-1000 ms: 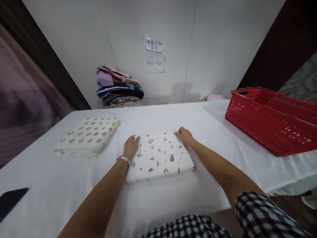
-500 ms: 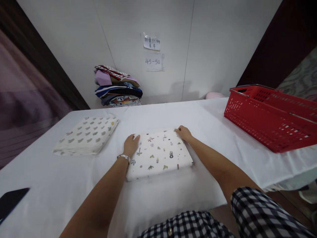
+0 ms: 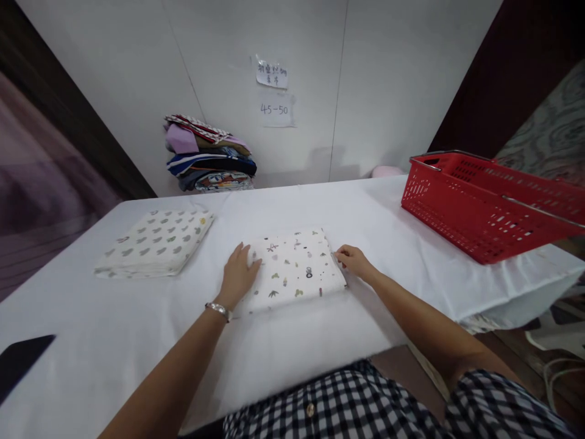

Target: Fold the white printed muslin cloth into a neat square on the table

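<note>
The right hand (image 3: 355, 262) has slid nearer, from the far corner of the cloth (image 3: 292, 274) to its right edge, apparently now the part being worked; on the table (image 3: 137, 323) the cloth lies central, the left hand (image 3: 237, 274) spread over its left edge, the right narrowed, grip unclear.

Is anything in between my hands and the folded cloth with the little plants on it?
Nothing visible is. Your left hand lies over the left edge of the plant-print cloth, and your right hand is at its right edge. The other folded cloth lies off to the left, the red basket off to the right.
</note>
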The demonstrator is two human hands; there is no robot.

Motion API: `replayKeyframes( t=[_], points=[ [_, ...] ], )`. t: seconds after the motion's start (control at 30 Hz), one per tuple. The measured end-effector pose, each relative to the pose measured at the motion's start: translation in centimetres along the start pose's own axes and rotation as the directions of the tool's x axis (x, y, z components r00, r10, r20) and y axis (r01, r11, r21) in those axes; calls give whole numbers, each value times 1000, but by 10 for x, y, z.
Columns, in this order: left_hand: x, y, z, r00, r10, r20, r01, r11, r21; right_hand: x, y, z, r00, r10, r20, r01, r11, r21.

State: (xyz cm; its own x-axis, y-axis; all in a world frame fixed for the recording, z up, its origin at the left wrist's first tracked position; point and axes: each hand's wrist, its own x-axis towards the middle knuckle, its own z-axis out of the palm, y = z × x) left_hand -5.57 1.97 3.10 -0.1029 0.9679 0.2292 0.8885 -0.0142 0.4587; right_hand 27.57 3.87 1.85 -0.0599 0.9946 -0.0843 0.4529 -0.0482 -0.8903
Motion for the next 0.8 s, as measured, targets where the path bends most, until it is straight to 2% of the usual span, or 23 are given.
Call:
replayKeyframes(
  t=[0.07, 0.13, 0.23, 0.33, 0.4, 0.53, 0.63, 0.8],
  points=[
    [-18, 21, -3, 991, 121, 49, -122, 992, 24, -19, 4, 1, 999, 18, 38, -21, 995, 95],
    [-35, 48, -3, 961, 229, 153, -227, 973, -31, -34, 8, 3, 998, 17, 62, -27, 987, 158],
    [-55, 91, 4, 908, 275, 316, -242, 960, -140, -47, 13, 7, 998, 0, 58, -13, 971, 239],
    [-62, 126, 17, 888, 309, 340, -266, 949, -169, -51, 16, 11, 1000, -22, 17, 16, 962, 272],
    [-59, 142, 27, 886, 283, 368, -233, 957, -175, -53, 17, 13, 999, -43, -5, 42, 965, 258],
    [-47, 160, 44, 892, 155, 425, -122, 987, -106, -57, 19, 19, 998, -57, -41, 67, 950, 305],
    [-41, 166, 54, 898, 101, 429, -99, 995, -28, -59, 22, 25, 994, -79, -74, 100, 931, 352],
    [-37, 174, 58, 878, 53, 475, -68, 998, 15, -58, 27, 31, 986, -88, -145, 132, 933, 336]
  ],
)
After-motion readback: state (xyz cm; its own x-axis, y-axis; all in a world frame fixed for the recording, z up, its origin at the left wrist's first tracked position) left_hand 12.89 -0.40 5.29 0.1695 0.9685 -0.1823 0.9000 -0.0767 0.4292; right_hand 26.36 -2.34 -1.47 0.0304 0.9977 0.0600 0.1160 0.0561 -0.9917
